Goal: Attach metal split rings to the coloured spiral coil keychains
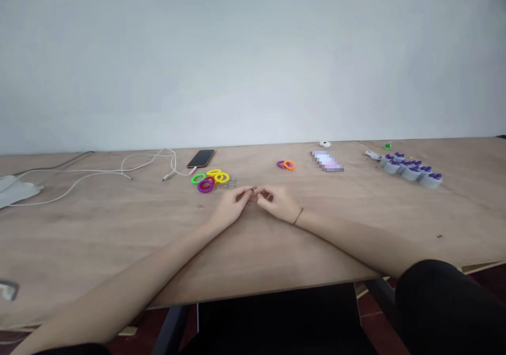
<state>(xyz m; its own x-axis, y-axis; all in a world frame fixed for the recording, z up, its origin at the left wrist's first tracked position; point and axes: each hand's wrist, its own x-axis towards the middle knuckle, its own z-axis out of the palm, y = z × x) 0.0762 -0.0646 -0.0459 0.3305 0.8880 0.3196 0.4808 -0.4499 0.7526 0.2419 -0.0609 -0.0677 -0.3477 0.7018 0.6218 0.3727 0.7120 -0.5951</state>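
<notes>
Plywood tabletop [98, 239]: small metal ring [254, 192] pinched betw. L hand [230, 206] & R hand [278, 203]; key rings [228, 184] at 11 o'clock; firm pinch to be kept.

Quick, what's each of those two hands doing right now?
Left hand: closed, fingertips pinching a small item, perhaps a ring; too small to tell.
Right hand: closed, pinching the same small item.

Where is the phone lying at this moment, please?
In the head view, the phone lies on the table, toward the person's left, beside the white cable and just behind the spiral bands.
</notes>
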